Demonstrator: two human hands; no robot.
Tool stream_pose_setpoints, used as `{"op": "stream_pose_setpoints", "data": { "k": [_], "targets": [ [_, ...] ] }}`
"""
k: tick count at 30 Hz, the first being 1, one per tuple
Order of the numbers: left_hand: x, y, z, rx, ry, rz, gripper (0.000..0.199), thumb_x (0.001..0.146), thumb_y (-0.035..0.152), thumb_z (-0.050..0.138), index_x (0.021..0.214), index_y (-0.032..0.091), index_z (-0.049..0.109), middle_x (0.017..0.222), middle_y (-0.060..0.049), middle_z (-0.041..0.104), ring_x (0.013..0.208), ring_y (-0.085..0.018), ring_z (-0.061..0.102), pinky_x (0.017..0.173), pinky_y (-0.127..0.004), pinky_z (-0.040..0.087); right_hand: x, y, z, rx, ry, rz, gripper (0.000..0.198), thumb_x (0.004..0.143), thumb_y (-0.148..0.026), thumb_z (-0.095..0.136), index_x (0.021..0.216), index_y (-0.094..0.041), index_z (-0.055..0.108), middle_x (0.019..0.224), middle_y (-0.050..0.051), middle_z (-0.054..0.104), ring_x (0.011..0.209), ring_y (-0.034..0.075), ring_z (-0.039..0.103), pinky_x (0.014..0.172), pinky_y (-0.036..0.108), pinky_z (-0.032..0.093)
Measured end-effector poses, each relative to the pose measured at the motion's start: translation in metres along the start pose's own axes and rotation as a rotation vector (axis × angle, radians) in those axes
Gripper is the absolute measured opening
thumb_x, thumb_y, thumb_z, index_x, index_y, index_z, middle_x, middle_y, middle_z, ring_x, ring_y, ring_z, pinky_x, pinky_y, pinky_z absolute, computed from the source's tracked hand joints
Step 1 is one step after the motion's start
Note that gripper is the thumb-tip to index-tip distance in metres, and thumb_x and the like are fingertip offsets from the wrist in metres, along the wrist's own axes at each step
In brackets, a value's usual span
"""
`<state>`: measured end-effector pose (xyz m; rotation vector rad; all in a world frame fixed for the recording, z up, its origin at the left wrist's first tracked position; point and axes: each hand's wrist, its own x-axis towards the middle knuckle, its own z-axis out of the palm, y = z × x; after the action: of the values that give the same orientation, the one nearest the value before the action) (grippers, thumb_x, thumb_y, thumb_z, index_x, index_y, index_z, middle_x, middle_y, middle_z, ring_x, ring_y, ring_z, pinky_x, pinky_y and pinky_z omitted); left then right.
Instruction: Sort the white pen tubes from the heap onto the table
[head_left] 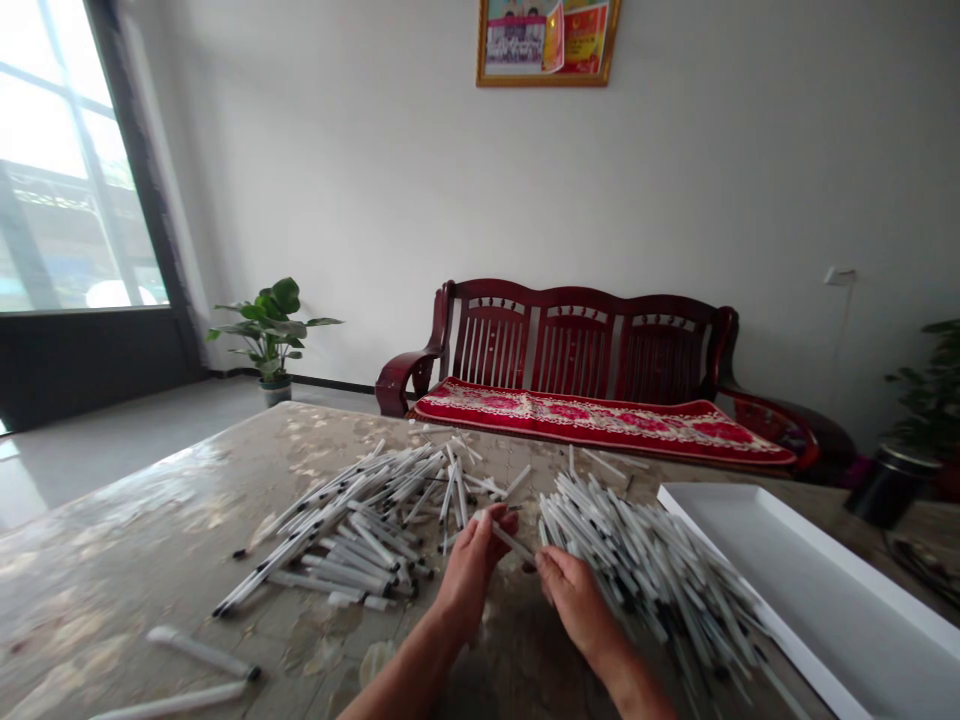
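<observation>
Between my two hands is a slim whitish pen [513,541], slanting down to the right. My left hand [474,560] pinches its upper left end, where a thin dark tip shows near the fingers. My right hand [571,590] is closed on the lower right end, and its fingers hide that end. Left of my hands lies a loose pile of white pens with black ends [352,525]. A second, denser heap of pale pens [637,550] lies close beside my right hand.
A shallow white tray [761,520] sits at the right. Two stray pens [202,655] lie at the near left of the patterned table [97,560]. A black cylinder [889,485] stands at the far right. Behind the table is a dark red wooden bench [577,335].
</observation>
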<state>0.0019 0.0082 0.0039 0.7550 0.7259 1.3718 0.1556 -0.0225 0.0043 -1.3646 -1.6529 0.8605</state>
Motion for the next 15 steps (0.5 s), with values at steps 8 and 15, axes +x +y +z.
{"op": "stream_pose_setpoints", "data": {
  "k": [8,15],
  "targets": [
    [0.005,0.002,-0.003,-0.279,0.113,-0.09,0.021,0.083,0.036,0.069,0.084,0.017,0.06,0.089,-0.012,0.077,0.09,-0.024,0.073,0.086,-0.038,0.057,-0.004,-0.003,0.001,-0.31,0.13,-0.149,0.028,0.093,-0.035,0.044,0.086,-0.023,0.068,0.072,0.002,0.07,0.067,0.017,0.064,0.058,0.024,0.04],
    [0.018,0.01,-0.016,-0.116,0.312,-0.029,0.013,0.09,0.028,0.061,0.094,0.015,0.061,0.09,-0.011,0.076,0.078,-0.019,0.074,0.081,-0.035,0.059,-0.001,0.019,-0.006,-0.715,0.372,-0.296,0.02,0.093,-0.027,0.049,0.099,-0.023,0.068,0.088,0.005,0.075,0.081,0.019,0.069,0.07,0.025,0.045]
  ]
}}
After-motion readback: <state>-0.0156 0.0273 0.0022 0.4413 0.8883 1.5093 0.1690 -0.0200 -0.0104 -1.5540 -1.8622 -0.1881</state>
